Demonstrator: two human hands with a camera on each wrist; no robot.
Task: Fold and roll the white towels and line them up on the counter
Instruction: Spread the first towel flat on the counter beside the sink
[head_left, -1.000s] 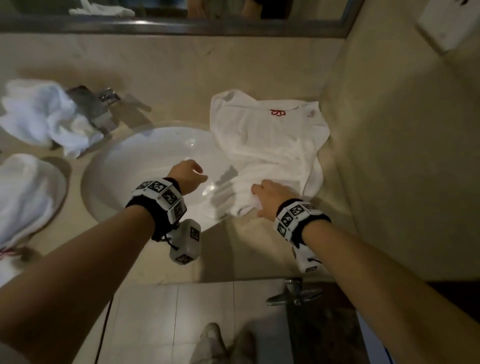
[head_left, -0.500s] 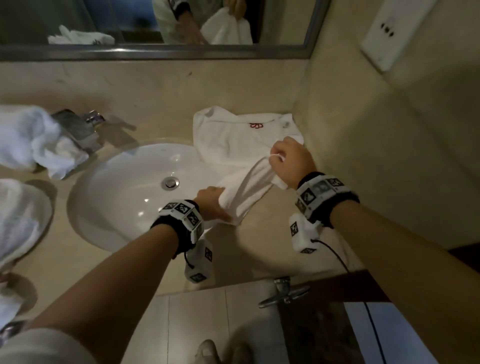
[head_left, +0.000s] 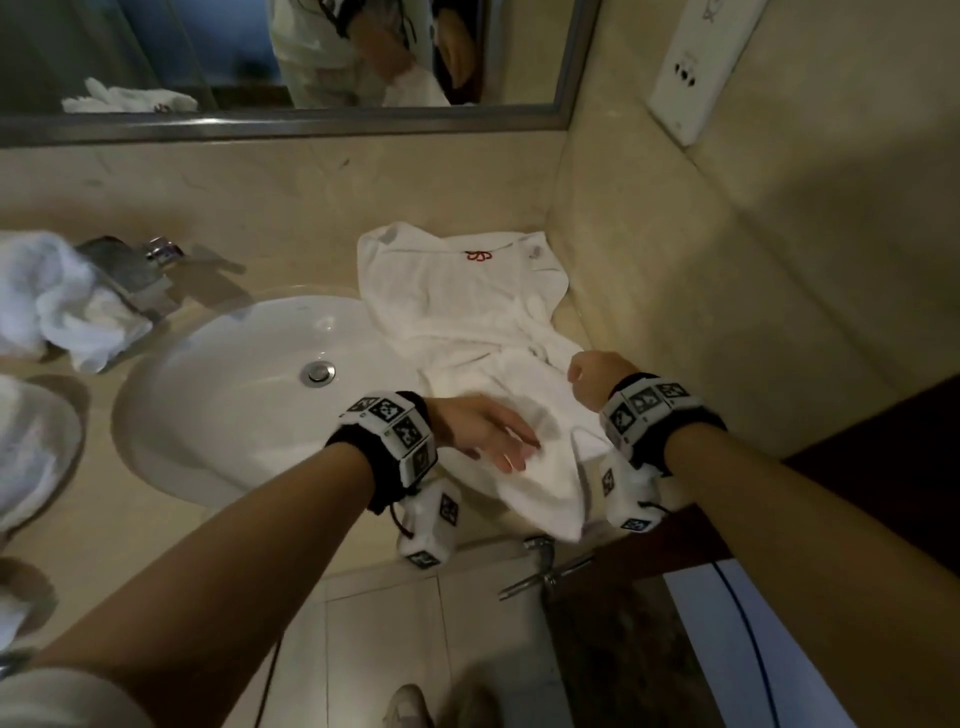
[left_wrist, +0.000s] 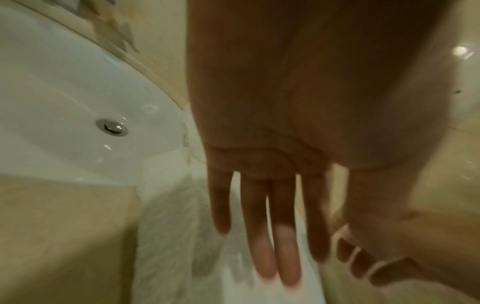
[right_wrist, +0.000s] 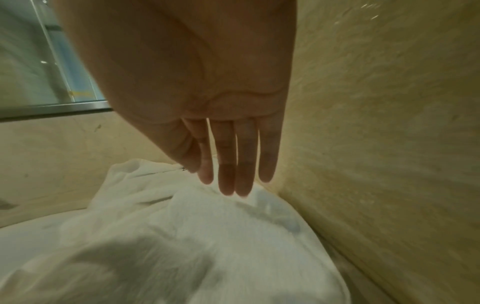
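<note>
A white towel (head_left: 467, 312) with a red embroidered mark lies on the beige counter (head_left: 104, 519) right of the sink, its near part folded over and hanging past the front edge. My left hand (head_left: 498, 441) lies on that near part with straight fingers; in the left wrist view the left hand (left_wrist: 272, 236) is spread over the towel (left_wrist: 168, 236). My right hand (head_left: 592, 374) hovers at the towel's right side by the wall. In the right wrist view the right hand (right_wrist: 233, 164) points straight fingers down at the towel (right_wrist: 182, 236), holding nothing.
The white sink (head_left: 234, 389) sits left of the towel, with a chrome faucet (head_left: 130, 270) behind it. A crumpled white towel (head_left: 52, 301) lies by the faucet and another towel (head_left: 31, 447) at the far left. The side wall (head_left: 727, 312) bounds the counter on the right.
Half a second ago both hands gripped the towel's near part and held it raised. Now they have let go, the towel lies folded over, and both hands are flat.
</note>
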